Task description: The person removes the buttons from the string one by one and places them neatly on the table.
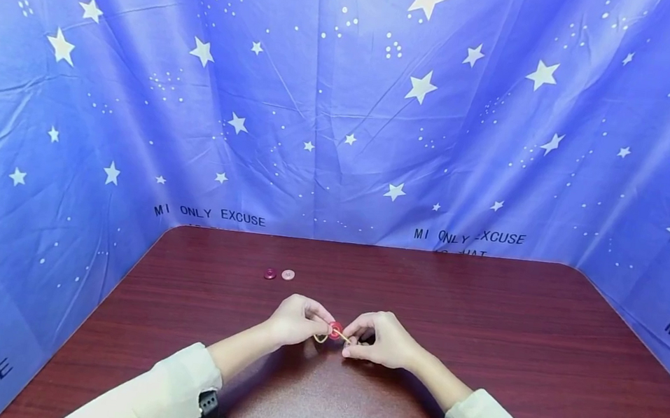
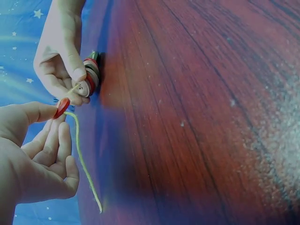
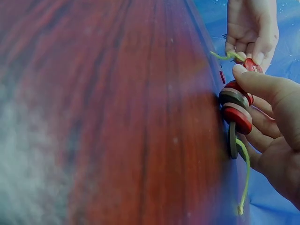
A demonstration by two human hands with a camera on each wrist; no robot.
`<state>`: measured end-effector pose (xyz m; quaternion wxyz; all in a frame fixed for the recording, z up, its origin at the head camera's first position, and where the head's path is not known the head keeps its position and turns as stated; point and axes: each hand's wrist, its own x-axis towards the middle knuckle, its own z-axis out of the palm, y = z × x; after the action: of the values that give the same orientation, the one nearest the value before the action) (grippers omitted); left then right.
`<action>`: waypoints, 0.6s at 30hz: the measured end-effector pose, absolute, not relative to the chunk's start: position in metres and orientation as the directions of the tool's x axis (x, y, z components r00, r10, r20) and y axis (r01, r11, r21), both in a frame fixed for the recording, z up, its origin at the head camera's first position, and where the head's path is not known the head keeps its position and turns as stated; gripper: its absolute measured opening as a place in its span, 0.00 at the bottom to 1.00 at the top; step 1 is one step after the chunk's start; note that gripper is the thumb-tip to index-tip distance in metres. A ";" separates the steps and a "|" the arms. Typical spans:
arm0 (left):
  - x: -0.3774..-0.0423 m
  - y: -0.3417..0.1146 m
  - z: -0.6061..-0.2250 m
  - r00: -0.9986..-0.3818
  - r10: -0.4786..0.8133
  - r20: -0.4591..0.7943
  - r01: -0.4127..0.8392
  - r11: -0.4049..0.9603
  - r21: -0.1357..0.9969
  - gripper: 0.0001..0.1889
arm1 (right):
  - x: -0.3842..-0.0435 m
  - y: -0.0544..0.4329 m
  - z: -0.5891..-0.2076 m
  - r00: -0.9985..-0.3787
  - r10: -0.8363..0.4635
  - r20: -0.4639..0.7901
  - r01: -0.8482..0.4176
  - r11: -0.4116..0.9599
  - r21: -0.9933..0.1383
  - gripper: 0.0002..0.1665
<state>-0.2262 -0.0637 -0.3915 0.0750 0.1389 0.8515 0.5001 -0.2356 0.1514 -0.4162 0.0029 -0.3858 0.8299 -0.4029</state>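
Note:
Between thumb and forefinger, my left hand (image 1: 296, 320) pinches a red button (image 2: 61, 108). A yellow string (image 2: 80, 152) runs through this button, and its loose end hangs down beside the left hand. Just across from it, my right hand (image 1: 389, 341) holds a row of strung buttons (image 3: 236, 105) in red, pale pink and dark tones. The right thumb lies against the row's near end. A short stretch of string spans the gap between the red button and the row. From the row's other end, a string tail (image 3: 246, 173) dangles in the right wrist view.
Two loose buttons, one dark magenta (image 1: 270, 274) and one pale pink (image 1: 288, 275), lie on the dark red wooden table (image 1: 486, 314) beyond the left hand. A blue star-printed curtain (image 1: 337, 96) surrounds the table's back and sides.

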 end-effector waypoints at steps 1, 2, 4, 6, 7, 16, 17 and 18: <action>-0.226 -0.064 -0.392 -0.951 0.310 0.014 0.162 0.458 0.874 0.06 | -0.236 0.152 -0.416 -0.700 -0.645 0.307 -0.643 0.381 -0.664 0.10; -0.227 -0.064 -0.392 -0.951 0.309 0.016 0.163 0.455 0.875 0.06 | -0.236 0.152 -0.416 -0.700 -0.645 0.306 -0.644 0.386 -0.660 0.09; -0.227 -0.065 -0.392 -0.953 0.304 0.012 0.155 0.451 0.879 0.07 | -0.236 0.152 -0.416 -0.698 -0.647 0.306 -0.648 0.391 -0.654 0.08; -0.227 -0.066 -0.393 -0.953 0.302 0.000 0.142 0.450 0.882 0.07 | -0.236 0.153 -0.416 -0.697 -0.649 0.306 -0.651 0.394 -0.649 0.07; -0.227 -0.067 -0.394 -0.952 0.305 -0.007 0.136 0.446 0.884 0.07 | -0.236 0.153 -0.416 -0.698 -0.649 0.303 -0.649 0.395 -0.650 0.07; -0.228 -0.075 -0.397 -0.933 0.359 0.015 0.193 0.464 0.865 0.06 | -0.235 0.151 -0.413 -0.717 -0.643 0.271 -0.618 0.405 -0.674 0.07; -0.228 -0.075 -0.398 -0.935 0.354 0.016 0.193 0.470 0.862 0.06 | -0.234 0.151 -0.412 -0.717 -0.642 0.271 -0.618 0.405 -0.674 0.06; -0.229 -0.076 -0.398 -0.936 0.350 0.017 0.192 0.471 0.861 0.06 | -0.234 0.151 -0.412 -0.715 -0.644 0.274 -0.621 0.404 -0.671 0.06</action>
<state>-0.2290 -0.0760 -0.3980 0.0809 0.1588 0.8538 0.4891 -0.2343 0.1505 -0.4122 0.0141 -0.3775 0.8377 -0.3944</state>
